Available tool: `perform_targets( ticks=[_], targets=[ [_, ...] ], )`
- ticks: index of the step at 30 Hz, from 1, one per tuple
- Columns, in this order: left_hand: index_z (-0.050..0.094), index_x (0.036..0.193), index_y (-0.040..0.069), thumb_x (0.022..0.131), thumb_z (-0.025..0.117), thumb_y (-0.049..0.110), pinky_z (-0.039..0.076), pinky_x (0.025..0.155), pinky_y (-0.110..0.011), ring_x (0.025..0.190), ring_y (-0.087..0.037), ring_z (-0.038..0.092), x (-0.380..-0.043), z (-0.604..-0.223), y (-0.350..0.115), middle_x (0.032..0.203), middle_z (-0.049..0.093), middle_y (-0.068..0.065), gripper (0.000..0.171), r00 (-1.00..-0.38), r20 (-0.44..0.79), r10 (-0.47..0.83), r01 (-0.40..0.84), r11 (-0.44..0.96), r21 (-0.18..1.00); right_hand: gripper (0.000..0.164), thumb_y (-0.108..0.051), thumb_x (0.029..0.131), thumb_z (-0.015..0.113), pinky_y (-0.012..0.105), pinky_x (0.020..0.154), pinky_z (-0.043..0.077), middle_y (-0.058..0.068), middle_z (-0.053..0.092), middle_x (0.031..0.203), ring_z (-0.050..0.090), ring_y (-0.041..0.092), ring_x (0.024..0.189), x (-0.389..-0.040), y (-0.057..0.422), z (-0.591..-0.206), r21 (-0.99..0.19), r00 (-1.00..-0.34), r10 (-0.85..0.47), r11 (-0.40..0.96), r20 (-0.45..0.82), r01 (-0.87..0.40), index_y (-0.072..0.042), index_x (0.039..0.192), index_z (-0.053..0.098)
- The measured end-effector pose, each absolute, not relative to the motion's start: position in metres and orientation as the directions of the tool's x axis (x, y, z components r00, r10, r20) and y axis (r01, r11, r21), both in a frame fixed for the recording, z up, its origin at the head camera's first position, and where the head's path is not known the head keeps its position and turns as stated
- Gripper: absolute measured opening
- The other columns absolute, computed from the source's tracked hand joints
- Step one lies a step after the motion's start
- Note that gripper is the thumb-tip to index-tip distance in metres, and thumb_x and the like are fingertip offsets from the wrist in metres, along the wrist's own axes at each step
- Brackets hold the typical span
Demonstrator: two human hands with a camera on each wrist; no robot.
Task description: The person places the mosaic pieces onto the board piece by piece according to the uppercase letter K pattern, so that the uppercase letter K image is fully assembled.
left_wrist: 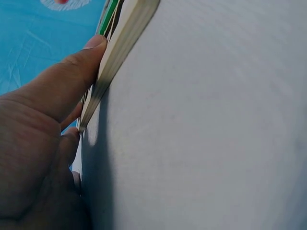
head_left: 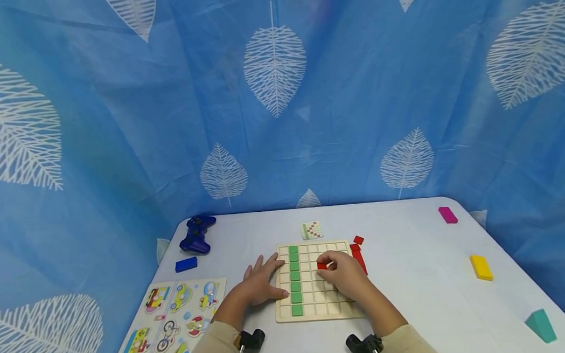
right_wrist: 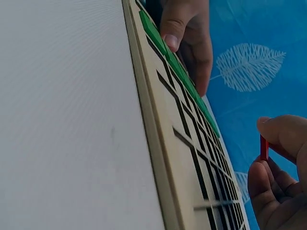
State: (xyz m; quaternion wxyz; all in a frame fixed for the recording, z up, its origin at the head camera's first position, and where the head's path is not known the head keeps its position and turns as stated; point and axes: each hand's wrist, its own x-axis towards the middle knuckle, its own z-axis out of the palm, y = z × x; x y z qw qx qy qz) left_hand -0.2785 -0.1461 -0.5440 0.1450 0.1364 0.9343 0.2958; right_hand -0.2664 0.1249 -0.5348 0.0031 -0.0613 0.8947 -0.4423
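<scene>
A wooden grid board lies on the table with a column of green square tiles in its left part. My left hand rests at the board's left edge, fingers spread and thumb touching the rim; the left wrist view shows the thumb against the edge. Above the middle of the board, my right hand pinches a red square tile between thumb and fingers. Seen from the right wrist, that tile is held on edge, apart from the board.
Several red tiles lie along the board's right edge. A small pattern card sits behind it. To the left are a game controller, a blue block and a picture puzzle. Pink, yellow and teal blocks stand right.
</scene>
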Motion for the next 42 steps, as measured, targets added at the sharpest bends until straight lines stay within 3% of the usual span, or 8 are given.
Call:
perform_targets(
  ticks=[14, 23, 42],
  targets=[
    [0.045, 0.158, 0.026, 0.083, 0.086, 0.050, 0.003, 0.128, -0.067, 0.163, -0.040, 0.003, -0.281, -0.547, -0.148, 0.175, 0.022, -0.001, 0.089, -0.915, -0.184, 0.359, 0.190, 0.787, 0.587, 0.019, -0.020, 0.091, 0.083, 0.036, 0.083, 0.053, -0.004, 0.067, 0.103, 0.060, 0.016, 0.092, -0.283, 0.093, -0.542, -0.799, -0.975, -0.220, 0.585, 0.011, -0.141, -0.020, 0.108, 0.075],
    [0.045, 0.159, 0.026, 0.083, 0.086, 0.050, 0.002, 0.128, -0.066, 0.163, -0.040, 0.002, -0.282, -0.547, -0.148, 0.176, 0.021, 0.000, 0.090, -0.913, -0.194, 0.360, 0.188, 0.791, 0.582, 0.017, -0.024, 0.089, 0.084, 0.047, 0.093, 0.053, 0.000, 0.065, 0.108, 0.058, 0.021, 0.100, -0.283, 0.086, -0.547, -0.777, -0.981, -0.185, 0.625, -0.048, -0.080, -0.023, 0.104, 0.075],
    [0.045, 0.159, 0.026, 0.083, 0.087, 0.049, 0.002, 0.128, -0.066, 0.163, -0.039, 0.003, -0.282, -0.546, -0.147, 0.176, 0.021, 0.001, 0.089, -0.916, -0.201, 0.348, 0.179, 0.801, 0.571, 0.015, -0.028, 0.088, 0.085, 0.039, 0.085, 0.051, -0.003, 0.062, 0.102, 0.057, 0.017, 0.091, -0.283, 0.084, -0.551, -0.714, -0.981, -0.191, 0.689, -0.017, -0.122, -0.026, 0.102, 0.078]
  ],
)
